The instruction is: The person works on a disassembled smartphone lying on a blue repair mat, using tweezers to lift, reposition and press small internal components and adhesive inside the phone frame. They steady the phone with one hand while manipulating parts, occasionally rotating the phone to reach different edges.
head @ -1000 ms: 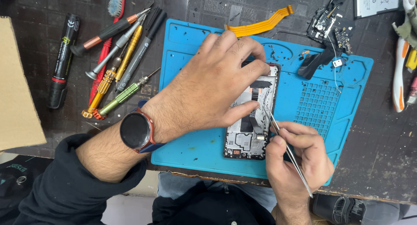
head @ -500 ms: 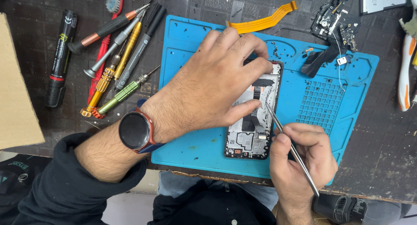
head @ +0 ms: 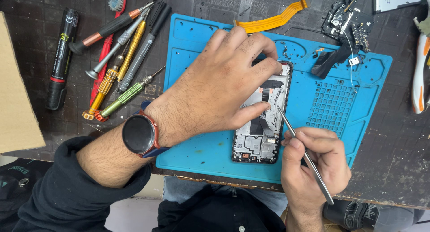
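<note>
An opened phone (head: 262, 124) with its back removed lies on a blue repair mat (head: 313, 106). My left hand (head: 219, 84) lies flat over its upper part and pins it down, thumb resting on the inner boards. A dark round watch sits on that wrist. My right hand (head: 313, 164) pinches metal tweezers (head: 304, 153) whose tip touches the phone's right edge near the thumb.
Several screwdrivers (head: 123, 57) and a red-handled brush lie left of the mat, beside a black cylinder tool (head: 60, 57). An orange flex cable (head: 273, 19), a small circuit board (head: 347, 21) and a black part (head: 327, 64) sit at the mat's top. A cardboard box (head: 15, 93) stands far left.
The view has shifted slightly. My right hand has edged the tweezers' tip along the phone's right side; my left hand keeps pressing on the phone.
</note>
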### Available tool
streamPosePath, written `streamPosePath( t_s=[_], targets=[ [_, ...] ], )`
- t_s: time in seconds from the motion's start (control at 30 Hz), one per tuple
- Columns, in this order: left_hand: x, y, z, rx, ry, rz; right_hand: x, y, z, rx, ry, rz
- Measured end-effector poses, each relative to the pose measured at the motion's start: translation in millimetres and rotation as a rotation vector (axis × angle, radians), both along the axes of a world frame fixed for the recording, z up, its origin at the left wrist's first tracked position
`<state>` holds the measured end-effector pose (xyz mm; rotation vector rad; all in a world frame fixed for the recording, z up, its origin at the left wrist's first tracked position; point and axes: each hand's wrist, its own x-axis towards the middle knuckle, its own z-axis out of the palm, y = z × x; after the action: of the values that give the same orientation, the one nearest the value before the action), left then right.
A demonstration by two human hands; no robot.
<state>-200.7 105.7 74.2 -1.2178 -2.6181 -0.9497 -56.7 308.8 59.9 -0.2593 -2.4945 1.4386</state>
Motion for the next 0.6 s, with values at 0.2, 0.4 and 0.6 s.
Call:
streamPosePath(
  t_s=[0.2,0.4,0.6],
  targets=[
    [2.3,-2.1,-2.0,-0.002,0.011,0.001,1.3,-0.5,-3.1,0.086,-0.015,0.009],
    [2.6,-2.3,-2.6,0.001,0.007,0.001,0.9,-1.8,-4.3,0.076,0.002,0.019],
    [2.6,-1.8,-2.2,-0.008,-0.002,0.003,0.0,-0.5,-3.6,0.258,0.064,0.067]
  ],
)
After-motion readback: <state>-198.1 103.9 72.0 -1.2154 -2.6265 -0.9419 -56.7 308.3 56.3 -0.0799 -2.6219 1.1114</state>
